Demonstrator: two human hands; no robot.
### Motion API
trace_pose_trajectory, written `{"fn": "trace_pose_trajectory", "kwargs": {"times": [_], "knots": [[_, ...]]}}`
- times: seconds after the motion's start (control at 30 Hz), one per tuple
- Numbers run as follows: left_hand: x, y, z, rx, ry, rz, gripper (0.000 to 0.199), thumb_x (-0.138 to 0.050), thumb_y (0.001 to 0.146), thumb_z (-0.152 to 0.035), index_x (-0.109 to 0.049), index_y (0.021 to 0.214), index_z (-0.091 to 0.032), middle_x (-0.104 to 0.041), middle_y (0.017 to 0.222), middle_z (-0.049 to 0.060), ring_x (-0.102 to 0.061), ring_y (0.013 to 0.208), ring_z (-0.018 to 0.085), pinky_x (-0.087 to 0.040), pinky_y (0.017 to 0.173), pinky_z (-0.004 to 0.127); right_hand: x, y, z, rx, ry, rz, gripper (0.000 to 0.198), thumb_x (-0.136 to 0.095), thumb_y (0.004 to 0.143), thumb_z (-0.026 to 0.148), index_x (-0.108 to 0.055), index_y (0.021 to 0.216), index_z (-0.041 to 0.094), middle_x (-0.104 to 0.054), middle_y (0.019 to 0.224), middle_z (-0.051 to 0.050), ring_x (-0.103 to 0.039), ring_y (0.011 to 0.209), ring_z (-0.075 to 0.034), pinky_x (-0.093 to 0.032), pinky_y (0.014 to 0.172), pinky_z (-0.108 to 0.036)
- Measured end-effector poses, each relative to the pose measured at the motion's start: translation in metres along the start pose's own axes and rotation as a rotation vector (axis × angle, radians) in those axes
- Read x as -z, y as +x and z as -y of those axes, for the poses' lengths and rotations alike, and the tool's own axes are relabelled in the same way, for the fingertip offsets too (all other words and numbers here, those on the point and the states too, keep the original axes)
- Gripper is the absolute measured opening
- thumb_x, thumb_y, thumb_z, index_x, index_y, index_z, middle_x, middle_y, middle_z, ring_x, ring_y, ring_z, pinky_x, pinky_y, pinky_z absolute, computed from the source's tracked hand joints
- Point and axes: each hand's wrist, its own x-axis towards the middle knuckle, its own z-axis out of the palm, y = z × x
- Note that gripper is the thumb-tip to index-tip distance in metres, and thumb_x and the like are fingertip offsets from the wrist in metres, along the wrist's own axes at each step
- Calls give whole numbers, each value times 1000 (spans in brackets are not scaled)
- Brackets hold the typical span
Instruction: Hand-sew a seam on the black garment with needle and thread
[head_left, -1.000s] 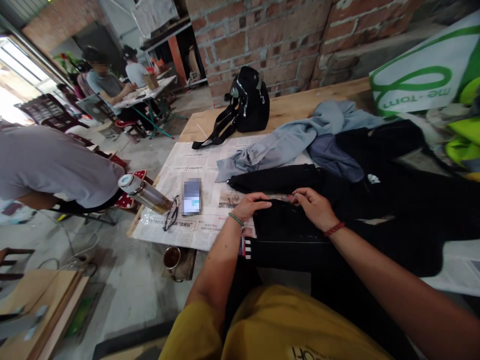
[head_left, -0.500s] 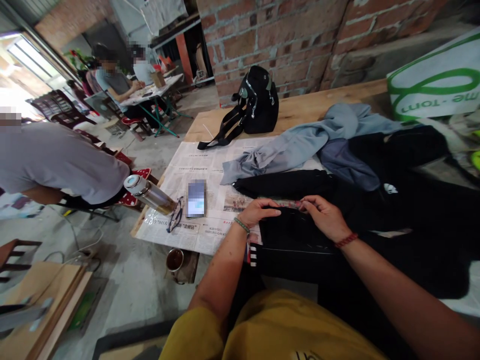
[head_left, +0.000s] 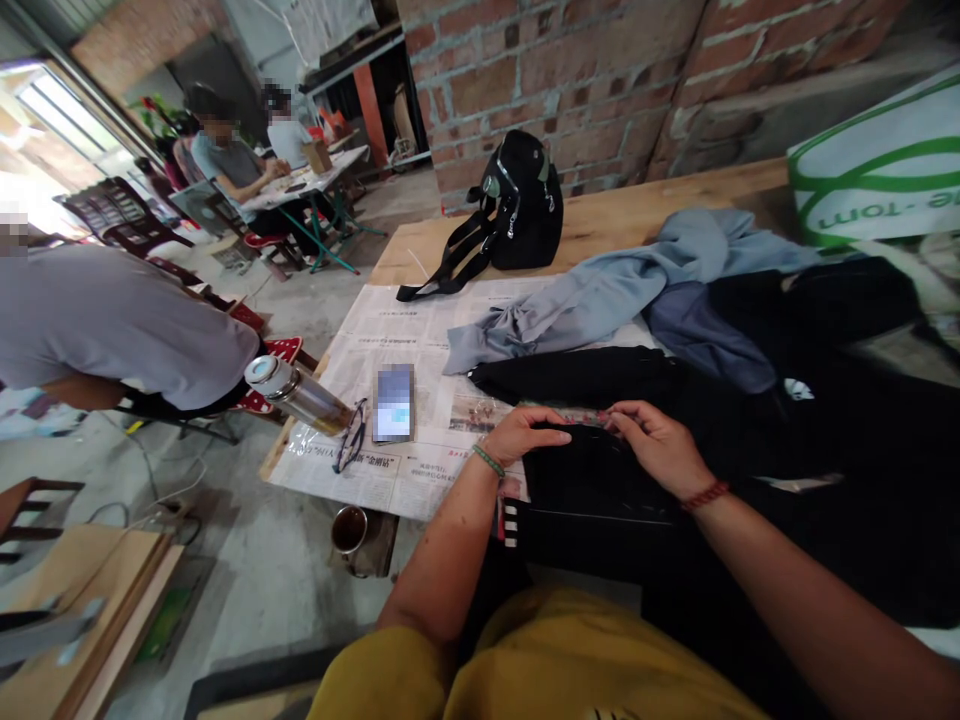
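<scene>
A black garment (head_left: 592, 480) lies over the newspaper-covered near edge of the table, with white stripes at its left end. My left hand (head_left: 525, 436) is closed on the garment's upper edge, thumb stretched along it. My right hand (head_left: 660, 446) pinches the same edge a short way to the right. What lies under the fingertips is hidden. Just beyond my hands runs a black sleeve-like piece (head_left: 577, 376), and behind it a grey-blue garment (head_left: 577, 305). More black cloth (head_left: 862, 440) spreads out to the right.
A phone (head_left: 394, 402), folded glasses (head_left: 354, 440) and a tilted-looking flask (head_left: 296, 393) are on the newspaper (head_left: 420, 330) at left. A black bag (head_left: 525, 205) stands behind; a white-green bag (head_left: 877, 160) is far right. Below sits a mug (head_left: 349, 530). People sit at left.
The view has shifted slightly, so the garments and bags appear a little further right. Both hands keep their hold on the black garment's edge.
</scene>
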Motion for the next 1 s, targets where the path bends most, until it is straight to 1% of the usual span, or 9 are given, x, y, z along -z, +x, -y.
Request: {"fn": "trace_pose_trajectory", "kwargs": {"times": [0.13,0.27,0.5,0.63,0.7,0.77,0.9,0.93,1.0], "knots": [[-1,0,-1,10,10,-4,29,-78,55,-34,-67,73,-14,-58,66,-3,-49,65,9,-37,69,23,0,2,-2,-5,10,9,28,-52,75,45,-59,86,21,-62,71,-3,-54,57,-13,-45,56,-26],[-1,-1,0,8,-3,4,30,-78,55,-34,-67,75,-14,-60,71,-2,-50,67,9,-37,70,24,0,2,-2,-7,4,7,32,-53,74,48,-60,86,20,-62,70,-4,-53,55,-13,-44,54,-26],[2,1,6,-7,-19,-7,31,-79,54,-33,-67,75,-13,-60,71,-2,-49,65,8,-36,69,24,-1,2,-6,16,-12,-4,32,-52,75,46,-61,88,19,-63,71,-4,-55,58,-12,-45,55,-24],[3,2,7,-12,-23,-4,31,-78,56,-33,-67,76,-12,-60,70,-2,-49,64,7,-35,65,22,1,4,-6,21,-32,20,33,-51,76,44,-62,91,17,-64,75,-3,-56,58,-11,-44,54,-22],[3,2,7,-6,-29,-17,31,-78,56,-33,-67,77,-12,-60,68,-3,-48,62,6,-34,62,21,4,6,0,27,-102,74,32,-50,78,41,-63,94,17,-64,72,-2,-55,56,-11,-43,52,-22],[4,2,8,0,-27,-34,32,-78,57,-34,-67,78,-13,-58,65,-4,-46,58,5,-33,59,20,7,10,9,72,-219,156,29,-49,79,37,-65,95,19,-65,70,-2,-56,56,-12,-43,54,-23],[5,3,11,-5,-19,-40,31,-77,57,-33,-68,79,-13,-59,65,-4,-47,56,5,-32,57,20,5,19,26,280,-384,311,22,-49,79,26,-68,88,21,-69,89,-2,-63,82,-17,-47,76,-28],[5,3,11,-16,-23,-39,30,-77,58,-32,-68,78,-13,-60,66,-3,-48,58,6,-33,58,20,3,21,28,319,-398,350,22,-49,78,24,-69,88,21,-69,93,-3,-63,86,-17,-47,80,-29],[5,4,12,-30,-39,-36,29,-78,58,-32,-68,77,-12,-61,68,-2,-50,61,6,-35,60,20,0,22,29,359,-404,430,25,-47,79,22,-69,89,21,-69,93,-4,-63,88,-17,-47,81,-29]]}}
